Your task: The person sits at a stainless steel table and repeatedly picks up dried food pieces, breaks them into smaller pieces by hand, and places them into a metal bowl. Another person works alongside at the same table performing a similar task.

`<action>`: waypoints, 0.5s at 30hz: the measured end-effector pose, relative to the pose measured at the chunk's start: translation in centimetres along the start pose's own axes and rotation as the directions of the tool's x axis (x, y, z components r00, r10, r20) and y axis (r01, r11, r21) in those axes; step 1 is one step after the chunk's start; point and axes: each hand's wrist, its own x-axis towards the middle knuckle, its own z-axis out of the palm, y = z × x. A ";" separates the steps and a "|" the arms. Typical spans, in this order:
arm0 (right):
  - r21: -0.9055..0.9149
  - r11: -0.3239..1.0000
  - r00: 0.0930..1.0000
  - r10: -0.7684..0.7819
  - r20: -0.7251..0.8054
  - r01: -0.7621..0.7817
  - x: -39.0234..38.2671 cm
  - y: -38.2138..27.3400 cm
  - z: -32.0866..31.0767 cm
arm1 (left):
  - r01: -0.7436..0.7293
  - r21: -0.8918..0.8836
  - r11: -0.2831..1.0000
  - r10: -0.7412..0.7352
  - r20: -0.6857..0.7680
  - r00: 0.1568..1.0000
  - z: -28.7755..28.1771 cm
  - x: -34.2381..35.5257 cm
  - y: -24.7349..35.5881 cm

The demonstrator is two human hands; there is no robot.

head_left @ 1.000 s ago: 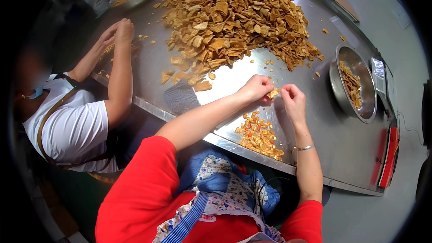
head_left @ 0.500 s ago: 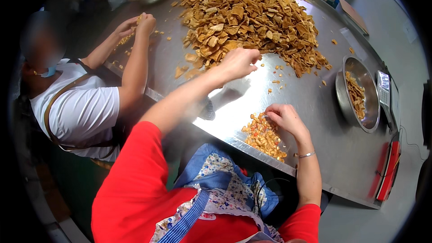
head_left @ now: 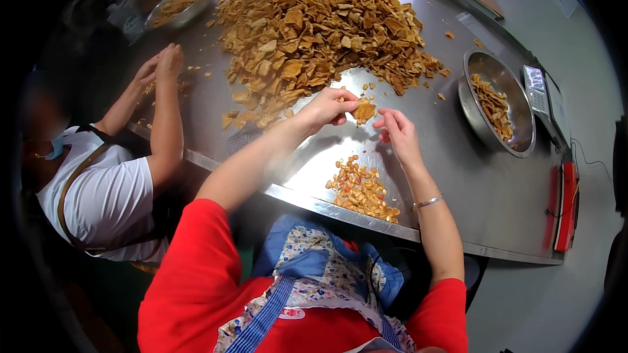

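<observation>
Brown flake (head_left: 364, 112) is up over the steel tabletop (head_left: 477, 202), between big heap (head_left: 320, 33) and small pile (head_left: 363, 193), left hand (head_left: 331, 106) pinching its edge! Right hand (head_left: 398, 133) curls just beside it; whether gripping anything, I can't tell. Light pressure looks best here: such a thin flake could snap.

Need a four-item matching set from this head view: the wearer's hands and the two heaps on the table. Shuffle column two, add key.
Column one
1. Left hand
2. Right hand
3. Large heap
4. Small heap

Column two
A. At the near edge of the table, yellowish bits with a few reddish ones
B. Bracelet at its wrist
C. Beyond the wearer's hands, brown pieces
D. Pinching a flat brown piece

Pairs: 1-D, 2-B, 3-C, 4-A
</observation>
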 end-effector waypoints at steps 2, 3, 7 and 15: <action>0.084 0.996 0.999 0.006 0.042 -0.009 0.2 0.1 -0.4 | -0.027 0.005 1.000 0.027 0.085 0.996 1.6 -0.2 -0.7; 0.126 0.992 0.998 0.007 0.063 -0.014 0.2 0.1 -0.7 | -0.085 0.019 0.996 0.081 0.160 0.984 2.2 -0.1 -0.9; 0.110 0.975 0.969 0.174 0.173 -0.195 0.4 -0.8 -2.0 | -0.207 0.146 0.967 0.199 0.069 0.978 3.5 0.4 -1.2; 0.227 0.974 1.000 0.024 0.008 -0.025 0.3 0.0 -0.8 | -0.282 0.236 0.930 0.277 0.052 0.959 4.5 0.2 -2.0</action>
